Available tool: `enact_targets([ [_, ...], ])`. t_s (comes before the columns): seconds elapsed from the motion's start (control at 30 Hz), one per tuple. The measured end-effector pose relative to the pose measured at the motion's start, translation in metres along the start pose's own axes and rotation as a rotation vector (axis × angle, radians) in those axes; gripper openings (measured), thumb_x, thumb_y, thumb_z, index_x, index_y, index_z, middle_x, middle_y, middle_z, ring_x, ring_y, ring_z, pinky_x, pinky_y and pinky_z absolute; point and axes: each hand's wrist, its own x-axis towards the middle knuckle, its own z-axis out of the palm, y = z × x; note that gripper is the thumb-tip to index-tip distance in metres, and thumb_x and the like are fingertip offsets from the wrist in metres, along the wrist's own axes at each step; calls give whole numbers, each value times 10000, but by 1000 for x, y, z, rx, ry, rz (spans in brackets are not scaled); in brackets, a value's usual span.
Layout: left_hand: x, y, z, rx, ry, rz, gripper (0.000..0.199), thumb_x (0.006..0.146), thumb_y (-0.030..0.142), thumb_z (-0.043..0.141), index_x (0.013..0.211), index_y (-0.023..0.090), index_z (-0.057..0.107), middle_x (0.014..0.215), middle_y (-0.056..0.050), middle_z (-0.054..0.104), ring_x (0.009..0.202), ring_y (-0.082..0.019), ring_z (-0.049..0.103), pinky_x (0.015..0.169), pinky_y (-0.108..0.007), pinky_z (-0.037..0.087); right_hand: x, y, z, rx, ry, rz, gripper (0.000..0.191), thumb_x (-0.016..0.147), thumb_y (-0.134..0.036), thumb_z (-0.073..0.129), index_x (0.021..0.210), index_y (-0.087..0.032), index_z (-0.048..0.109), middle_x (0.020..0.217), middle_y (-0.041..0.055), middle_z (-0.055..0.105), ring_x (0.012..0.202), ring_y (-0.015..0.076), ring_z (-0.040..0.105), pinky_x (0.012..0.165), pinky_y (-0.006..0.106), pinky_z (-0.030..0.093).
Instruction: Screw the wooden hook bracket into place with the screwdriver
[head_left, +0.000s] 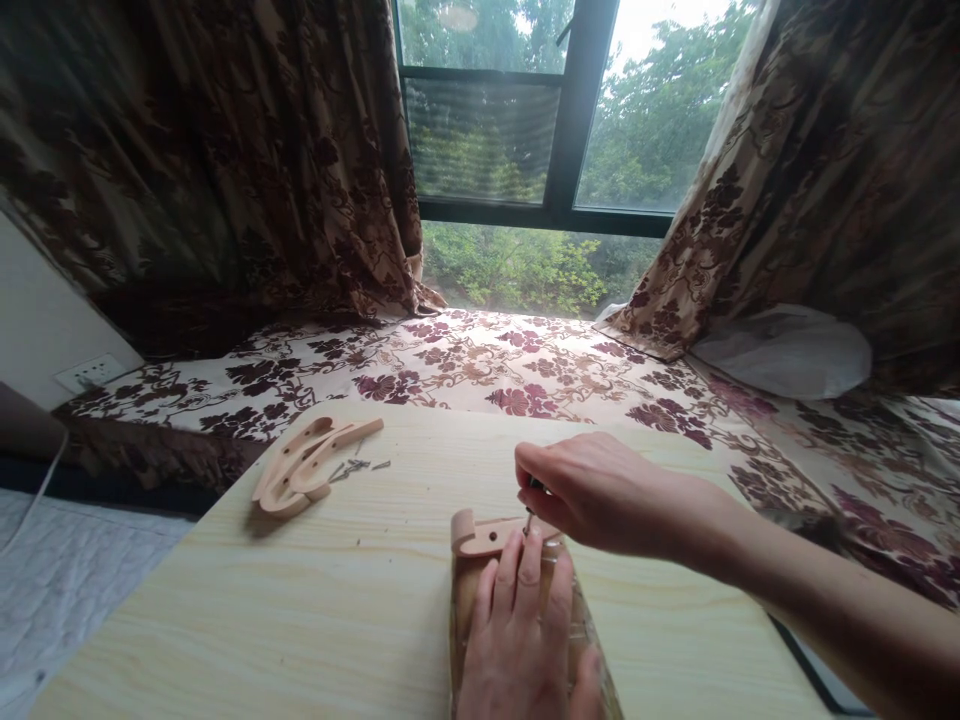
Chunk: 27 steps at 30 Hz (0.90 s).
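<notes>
My right hand [581, 485] is closed around the dark handle of a small screwdriver [535, 484]. Its thin metal shaft points down to a pale wooden hook-shaped piece [480, 540] with a dark hole in it. That piece lies across the far end of a brown block [465, 590] that looks wrapped in clear plastic. Flat on top, with fingers stretched out, my left hand [517, 625] presses its fingertips against the wooden piece beside the screwdriver tip. Whether a screw sits under the tip is hidden by the fingers.
Several more curved wooden hooks [289, 490] lie on the light wooden table [360, 610] at the left, beside a small heap of screws [352, 466]. Behind the table is a ledge with floral cloth [480, 370] below the window. A dark-edged flat object [810, 665] is at lower right.
</notes>
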Motion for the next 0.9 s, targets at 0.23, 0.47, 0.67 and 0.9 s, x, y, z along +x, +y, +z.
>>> enact_targets([
  [0.23, 5, 1, -5, -3, 18, 12, 428, 878, 440, 441, 1161, 155, 591, 1258, -139, 609, 1162, -310, 562, 836, -437, 548, 6, 3, 2, -37, 14, -39, 139, 895, -253, 452, 868, -167, 557, 739, 53, 684, 588, 132, 538, 502, 277, 213],
  [0.47, 3, 0, -5, -25, -9, 26, 427, 869, 442, 476, 1169, 162, 591, 1308, -141, 570, 1198, -321, 528, 852, -447, 535, 8, 5, -10, -18, -46, 12, 157, 887, -291, 496, 938, -175, 588, 760, 56, 686, 610, 139, 547, 503, 257, 234],
  [0.67, 4, 2, -6, -42, -42, -1, 460, 893, 421, 445, 1255, 156, 541, 1319, -109, 568, 1213, -299, 511, 890, -445, 509, 4, 2, -19, 3, -82, -109, 124, 873, -171, 479, 809, -161, 585, 748, 51, 662, 623, 121, 509, 529, 262, 252],
  [0.9, 3, 0, -8, -46, -58, 11, 440, 893, 422, 459, 1232, 158, 556, 1366, -107, 524, 1253, -316, 465, 904, -448, 489, 4, 7, -8, -26, -66, 24, 145, 893, -247, 491, 858, -145, 588, 743, 64, 678, 600, 128, 514, 518, 269, 247],
])
